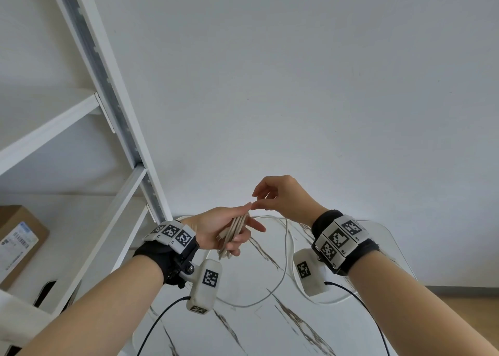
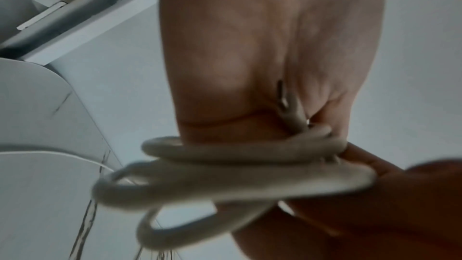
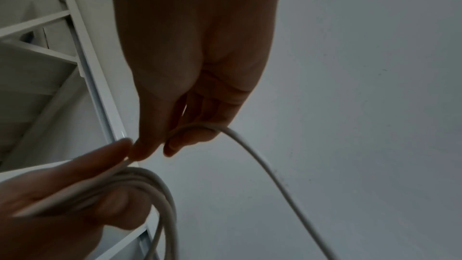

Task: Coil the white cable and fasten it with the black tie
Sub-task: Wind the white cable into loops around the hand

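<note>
Your left hand [image 1: 216,228] grips the white cable [image 1: 234,231] loops above the bench [image 1: 310,328]; your right hand [image 1: 280,196], at two o'clock, pinches the slack. Loosen either and the loops may spring apart. No tie is in view.

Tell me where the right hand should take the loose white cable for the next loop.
Best just past the left hand, where the thin white cable leaves the held bundle. Come from above with a thumb-and-finger pinch: the slack arcs down over the marbled table, so a near grip likely keeps loops even.
</note>
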